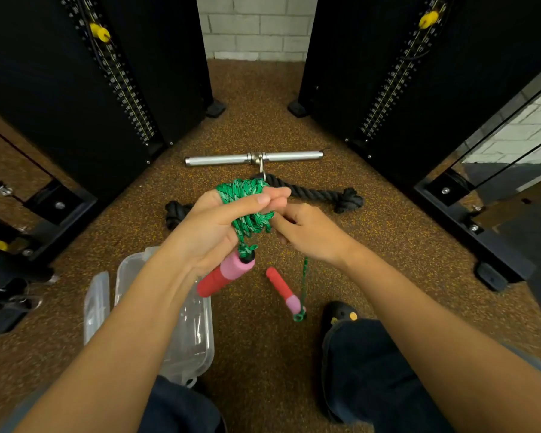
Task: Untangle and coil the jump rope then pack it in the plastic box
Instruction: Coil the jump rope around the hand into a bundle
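Around your left hand [211, 228], fingers straight, rope [247, 189] sits coiled; right hand [310, 235] pinches its loose strand. Soft, light cord, likely slips loose: grip coil's middle. Open box [200, 348] below left forearm.

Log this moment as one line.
stage: coiling | left hand: rope wound round it | right hand: pinches rope | upper handle: below left hand | lower handle: on loose strand | box: lid off
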`<action>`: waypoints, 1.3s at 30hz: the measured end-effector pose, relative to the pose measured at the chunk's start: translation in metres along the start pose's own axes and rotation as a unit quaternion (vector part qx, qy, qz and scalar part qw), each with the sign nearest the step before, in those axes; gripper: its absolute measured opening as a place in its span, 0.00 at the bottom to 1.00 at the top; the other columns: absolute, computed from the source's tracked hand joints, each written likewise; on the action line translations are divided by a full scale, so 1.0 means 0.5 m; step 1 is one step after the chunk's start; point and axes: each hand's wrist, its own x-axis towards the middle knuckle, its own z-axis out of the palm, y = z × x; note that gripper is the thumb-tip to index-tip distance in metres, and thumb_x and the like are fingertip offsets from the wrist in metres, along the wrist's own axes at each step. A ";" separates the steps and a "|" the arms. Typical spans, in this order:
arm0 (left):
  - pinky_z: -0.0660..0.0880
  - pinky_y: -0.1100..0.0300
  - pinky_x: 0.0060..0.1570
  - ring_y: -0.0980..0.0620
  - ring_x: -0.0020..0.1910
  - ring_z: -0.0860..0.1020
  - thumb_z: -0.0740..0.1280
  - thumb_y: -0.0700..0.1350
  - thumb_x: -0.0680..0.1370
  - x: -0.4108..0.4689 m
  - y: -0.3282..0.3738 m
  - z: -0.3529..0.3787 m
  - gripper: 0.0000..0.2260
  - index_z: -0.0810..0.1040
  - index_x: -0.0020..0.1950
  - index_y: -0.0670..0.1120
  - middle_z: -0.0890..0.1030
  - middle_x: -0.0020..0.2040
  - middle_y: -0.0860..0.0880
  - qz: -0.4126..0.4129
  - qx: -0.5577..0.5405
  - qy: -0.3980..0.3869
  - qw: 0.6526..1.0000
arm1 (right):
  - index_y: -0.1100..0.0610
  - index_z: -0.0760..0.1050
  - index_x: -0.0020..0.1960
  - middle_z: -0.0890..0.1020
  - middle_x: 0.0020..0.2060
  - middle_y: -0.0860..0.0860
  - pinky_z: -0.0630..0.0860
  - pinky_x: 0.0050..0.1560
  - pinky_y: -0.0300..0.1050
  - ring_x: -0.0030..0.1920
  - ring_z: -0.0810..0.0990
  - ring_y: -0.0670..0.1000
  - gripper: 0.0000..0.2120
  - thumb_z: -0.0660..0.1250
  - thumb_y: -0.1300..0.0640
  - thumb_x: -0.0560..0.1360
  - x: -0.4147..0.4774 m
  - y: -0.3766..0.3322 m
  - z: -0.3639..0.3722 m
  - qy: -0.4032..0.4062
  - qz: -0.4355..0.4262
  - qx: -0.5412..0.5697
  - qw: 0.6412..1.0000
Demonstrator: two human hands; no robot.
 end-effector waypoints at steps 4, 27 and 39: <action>0.78 0.67 0.45 0.58 0.46 0.83 0.61 0.33 0.73 0.010 -0.014 0.009 0.11 0.82 0.45 0.42 0.86 0.44 0.50 0.014 -0.119 0.039 0.992 | 0.45 0.62 0.29 0.69 0.25 0.45 0.63 0.26 0.32 0.26 0.66 0.45 0.20 0.56 0.55 0.80 0.002 -0.005 0.005 0.032 -0.007 -0.006 0.999; 0.69 0.61 0.59 0.57 0.57 0.77 0.65 0.40 0.73 0.034 -0.007 -0.021 0.07 0.78 0.50 0.44 0.79 0.57 0.49 0.021 -0.140 0.149 0.979 | 0.53 0.70 0.64 0.79 0.53 0.50 0.72 0.58 0.46 0.51 0.75 0.46 0.15 0.54 0.51 0.81 -0.041 -0.019 -0.025 -0.255 0.024 -0.184 0.949; 0.75 0.52 0.54 0.53 0.42 0.82 0.58 0.63 0.72 0.006 -0.017 0.008 0.20 0.82 0.39 0.51 0.84 0.38 0.48 -0.028 0.299 -0.034 0.953 | 0.56 0.77 0.46 0.80 0.39 0.51 0.72 0.42 0.42 0.40 0.78 0.51 0.08 0.66 0.51 0.75 -0.025 -0.018 -0.089 0.057 -0.132 -0.124 0.982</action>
